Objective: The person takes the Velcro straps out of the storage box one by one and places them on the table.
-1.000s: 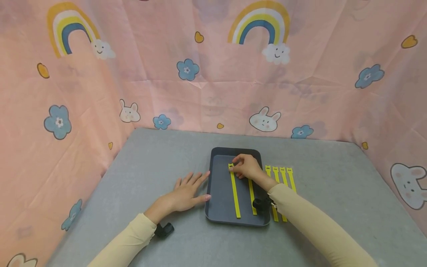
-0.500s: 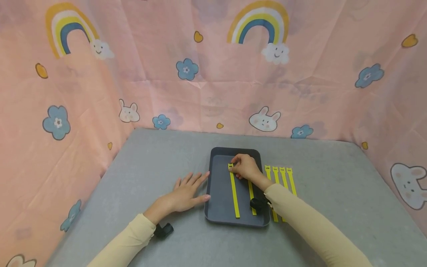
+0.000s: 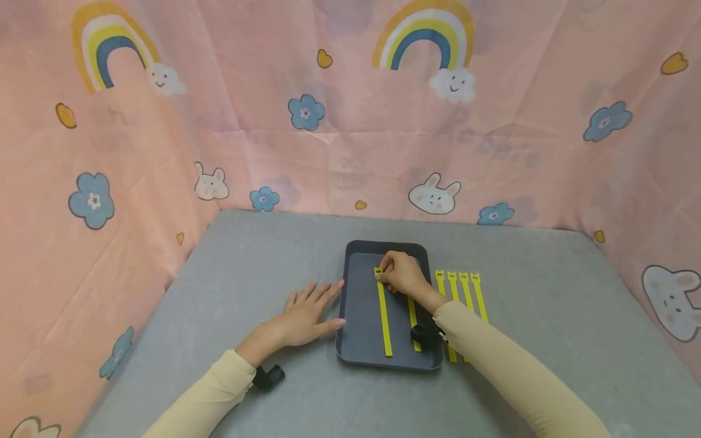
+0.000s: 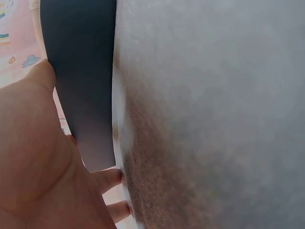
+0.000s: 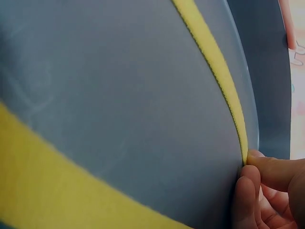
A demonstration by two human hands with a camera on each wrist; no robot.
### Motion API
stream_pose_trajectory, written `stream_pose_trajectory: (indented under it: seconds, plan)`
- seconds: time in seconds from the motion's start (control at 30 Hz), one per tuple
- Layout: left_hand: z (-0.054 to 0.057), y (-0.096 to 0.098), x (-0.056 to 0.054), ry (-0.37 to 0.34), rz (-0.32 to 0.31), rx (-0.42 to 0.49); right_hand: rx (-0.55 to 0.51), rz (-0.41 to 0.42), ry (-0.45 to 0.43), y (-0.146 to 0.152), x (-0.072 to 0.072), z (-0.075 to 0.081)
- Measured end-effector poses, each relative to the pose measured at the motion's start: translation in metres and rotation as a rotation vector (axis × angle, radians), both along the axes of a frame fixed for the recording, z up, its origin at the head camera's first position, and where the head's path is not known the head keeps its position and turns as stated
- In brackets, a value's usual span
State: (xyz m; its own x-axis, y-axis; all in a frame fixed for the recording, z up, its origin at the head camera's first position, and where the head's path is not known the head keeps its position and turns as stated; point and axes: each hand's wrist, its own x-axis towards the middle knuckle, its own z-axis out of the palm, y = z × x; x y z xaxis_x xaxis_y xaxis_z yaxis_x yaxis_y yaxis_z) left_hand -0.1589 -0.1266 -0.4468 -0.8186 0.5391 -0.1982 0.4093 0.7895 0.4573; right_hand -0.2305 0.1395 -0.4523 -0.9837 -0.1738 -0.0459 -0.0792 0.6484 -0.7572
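Observation:
A dark grey tray (image 3: 358, 340) lies lengthwise on the grey table. Inside it are two yellow hook-and-loop cable ties with slotted heads. My right hand (image 3: 404, 274) reaches over the tray's right rim and pinches the left cable tie (image 3: 385, 319) near its head; in the right wrist view, thumb and fingers (image 5: 245, 193) meet at that tie's end (image 5: 224, 81). The second cable tie (image 3: 413, 313) lies under my right wrist, partly hidden. My left hand (image 3: 303, 319) is spread flat on the table, its thumb and index fingertip at the tray's left wall (image 4: 86, 86).
Right of the tray lies a row of several more yellow cable ties (image 3: 479, 298), partly covered by my right sleeve (image 3: 504, 359). A pink printed cloth (image 3: 339, 158) hangs behind the table (image 3: 263, 243) and along both sides.
My right wrist and sleeve have shifted slightly left, and the lower end of the pinched cable tie has edged left. My left hand and the tray stay in place.

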Motion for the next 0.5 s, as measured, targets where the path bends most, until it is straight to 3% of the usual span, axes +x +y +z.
stream_pose_trajectory:
  seconds: [0.5]
  plan:
    - [0.0016, 0.0006, -0.0005, 0.0, -0.001, -0.003, -0.049, 0.019, 0.023, 0.0022, 0.0027, 0.004]
